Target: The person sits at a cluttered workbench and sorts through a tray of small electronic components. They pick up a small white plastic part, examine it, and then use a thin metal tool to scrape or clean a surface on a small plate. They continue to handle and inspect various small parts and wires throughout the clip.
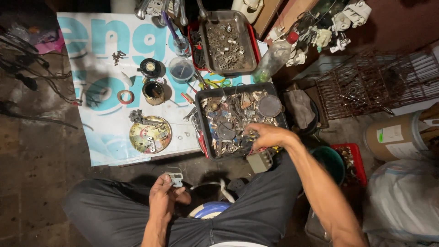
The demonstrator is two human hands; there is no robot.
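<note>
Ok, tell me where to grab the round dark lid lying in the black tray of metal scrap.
Take the round dark lid by its rim, coming from above. It lies flat atop the scrap in the black tray, near the far right corner, so its edge looks exposed.

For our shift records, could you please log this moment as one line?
left hand: holds small metal part | right hand: reaching into dark parts tray | round tin lid nearby

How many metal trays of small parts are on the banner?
2: the near dark tray, where the right hand digs, and the far tray inside a red bin. Others may be hidden.
</note>
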